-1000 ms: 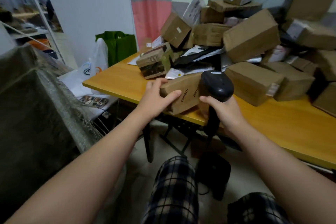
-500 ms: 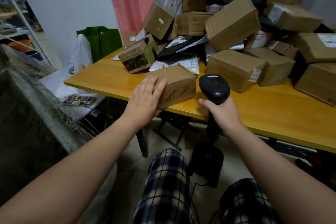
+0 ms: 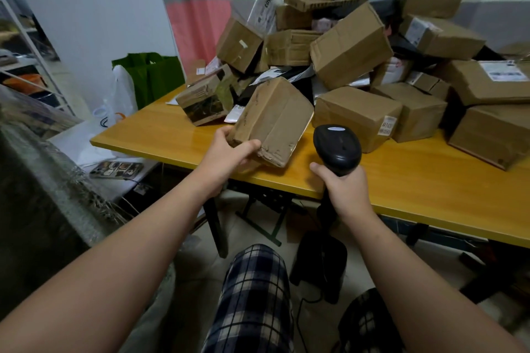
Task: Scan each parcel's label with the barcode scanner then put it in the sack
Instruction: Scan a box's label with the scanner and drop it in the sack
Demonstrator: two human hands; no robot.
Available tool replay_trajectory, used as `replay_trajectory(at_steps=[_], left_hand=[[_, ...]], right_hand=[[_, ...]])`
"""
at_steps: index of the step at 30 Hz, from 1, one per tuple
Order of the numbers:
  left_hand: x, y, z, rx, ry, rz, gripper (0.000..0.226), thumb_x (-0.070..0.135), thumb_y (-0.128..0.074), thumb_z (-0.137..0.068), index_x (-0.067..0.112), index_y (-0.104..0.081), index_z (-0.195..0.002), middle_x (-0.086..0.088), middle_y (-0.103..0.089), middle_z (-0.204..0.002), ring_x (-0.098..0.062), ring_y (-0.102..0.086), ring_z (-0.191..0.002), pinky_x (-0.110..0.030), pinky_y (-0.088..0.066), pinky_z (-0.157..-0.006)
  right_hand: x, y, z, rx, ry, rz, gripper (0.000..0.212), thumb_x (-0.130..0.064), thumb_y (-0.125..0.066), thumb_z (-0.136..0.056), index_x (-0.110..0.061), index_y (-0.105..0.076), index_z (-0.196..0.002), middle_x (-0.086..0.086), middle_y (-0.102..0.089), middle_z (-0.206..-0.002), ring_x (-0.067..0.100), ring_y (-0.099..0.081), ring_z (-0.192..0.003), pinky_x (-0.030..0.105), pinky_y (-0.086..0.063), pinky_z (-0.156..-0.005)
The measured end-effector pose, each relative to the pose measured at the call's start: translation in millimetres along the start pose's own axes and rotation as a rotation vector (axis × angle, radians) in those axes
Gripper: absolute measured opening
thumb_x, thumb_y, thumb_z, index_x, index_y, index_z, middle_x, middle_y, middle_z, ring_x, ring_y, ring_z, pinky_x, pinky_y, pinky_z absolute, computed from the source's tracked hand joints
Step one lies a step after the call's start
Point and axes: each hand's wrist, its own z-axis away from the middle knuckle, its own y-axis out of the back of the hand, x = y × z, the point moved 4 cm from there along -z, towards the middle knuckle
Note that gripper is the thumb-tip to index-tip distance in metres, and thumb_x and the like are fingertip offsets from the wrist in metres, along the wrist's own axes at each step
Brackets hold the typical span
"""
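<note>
Sitting off the bench's (image 3: 160, 130) left end is one sack (image 3: 37, 195); right of it the left hand (image 3: 226, 152) grips one parcel (image 3: 275, 120) by its lower corner, thumb on top, tilted above the front edge. One barcode scanner (image 3: 337, 146) stands in the right hand's (image 3: 345, 192) closed fist just beside it. No label shows on the faces in view, so a scan may miss, the corner hold could let the box slip, and the leaning pile (image 3: 350, 46) of well over a dozen parcels at the back right might tumble if nudged.

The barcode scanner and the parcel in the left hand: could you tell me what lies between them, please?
Only a strip of bare yellow table shows between the parcel and the barcode scanner, as seen in the head view.
</note>
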Motion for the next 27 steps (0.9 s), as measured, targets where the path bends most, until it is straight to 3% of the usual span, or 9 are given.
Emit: replay_trajectory(at_steps=[4,9,11,14,17,19,21,24,27], left_hand=[[1,-1,0,0.04,-0.091,0.044,0.062,0.029,-0.072,-0.083,0.028,-0.031,-0.13,0.006,-0.042,-0.123,-0.021,-0.054,-0.116,-0.033,-0.051,-0.094],[19,-2,-3,0.007,-0.138,-0.097,0.033,0.04,-0.059,-0.091,0.028,-0.047,-0.12,0.005,-0.053,-0.116,-0.016,-0.056,-0.105,-0.023,-0.048,-0.071],[20,-3,-6,-0.07,-0.13,-0.245,0.033,0.045,-0.059,-0.089,0.031,-0.051,-0.118,0.004,-0.054,-0.118,-0.013,-0.055,-0.103,-0.023,-0.048,-0.074],[21,-2,-5,-0.103,-0.044,-0.145,0.014,0.04,-0.05,-0.096,0.031,-0.056,-0.105,0.011,-0.058,-0.099,-0.007,-0.054,-0.085,-0.019,-0.044,-0.067],[18,0,-8,-0.064,0.018,-0.25,0.028,0.047,-0.041,-0.098,0.028,-0.06,-0.105,0.004,-0.06,-0.109,-0.016,-0.055,-0.097,-0.03,-0.045,-0.081],[16,1,-12,0.033,-0.072,-0.53,0.04,0.046,-0.043,-0.098,0.017,-0.056,-0.121,-0.007,-0.05,-0.128,-0.024,-0.049,-0.117,-0.035,-0.04,-0.1],[18,1,-6,0.081,-0.207,-0.481,0.039,0.046,-0.044,-0.097,0.018,-0.052,-0.123,-0.007,-0.044,-0.132,-0.021,-0.045,-0.122,-0.033,-0.036,-0.106],[14,2,5,-0.069,-0.251,-0.275,0.052,0.069,-0.045,-0.086,0.03,-0.044,-0.121,-0.001,-0.044,-0.136,-0.012,-0.043,-0.124,-0.022,-0.037,-0.1],[-3,5,13,-0.264,-0.182,-0.347,0.088,0.073,-0.07,-0.06,0.044,-0.029,-0.133,0.006,-0.029,-0.147,-0.013,-0.029,-0.135,-0.031,-0.029,-0.11]], right_hand=[[2,1,0,-0.013,0.002,-0.002,0.034,-0.007,-0.075,-0.08,-0.034,-0.058,-0.09,-0.018,-0.06,-0.091,-0.01,-0.055,-0.083,0.0,-0.04,-0.068],[6,-1,-1,-0.015,-0.008,-0.001,0.03,-0.008,-0.077,-0.078,-0.027,-0.062,-0.096,-0.01,-0.064,-0.095,0.003,-0.059,-0.091,0.008,-0.043,-0.075],[10,-1,-2,-0.002,-0.039,0.026,0.045,-0.013,-0.08,-0.075,-0.017,-0.059,-0.115,-0.002,-0.062,-0.114,0.009,-0.057,-0.107,0.017,-0.044,-0.089],[5,3,-2,0.018,-0.051,0.025,0.069,-0.015,-0.084,-0.072,-0.014,-0.044,-0.129,0.002,-0.05,-0.133,0.012,-0.049,-0.12,0.024,-0.038,-0.1],[-5,5,-2,-0.069,-0.048,-0.061,0.048,-0.008,-0.078,-0.076,-0.018,-0.059,-0.118,-0.004,-0.064,-0.113,-0.006,-0.061,-0.099,0.009,-0.046,-0.084],[-12,2,0,-0.139,-0.055,-0.087,0.035,-0.001,-0.072,-0.081,-0.028,-0.063,-0.1,-0.012,-0.067,-0.1,-0.013,-0.063,-0.084,0.005,-0.048,-0.075],[-15,0,0,-0.161,-0.057,-0.081,0.035,-0.002,-0.071,-0.082,-0.032,-0.062,-0.097,-0.015,-0.066,-0.098,-0.012,-0.063,-0.083,0.007,-0.049,-0.076],[-15,-1,2,-0.14,-0.059,-0.082,0.036,-0.003,-0.072,-0.082,-0.034,-0.061,-0.096,-0.017,-0.066,-0.098,-0.012,-0.062,-0.085,0.008,-0.048,-0.076],[-11,-2,6,-0.111,-0.073,-0.09,0.037,-0.004,-0.074,-0.081,-0.031,-0.061,-0.102,-0.016,-0.065,-0.1,-0.015,-0.061,-0.085,0.002,-0.045,-0.071]])
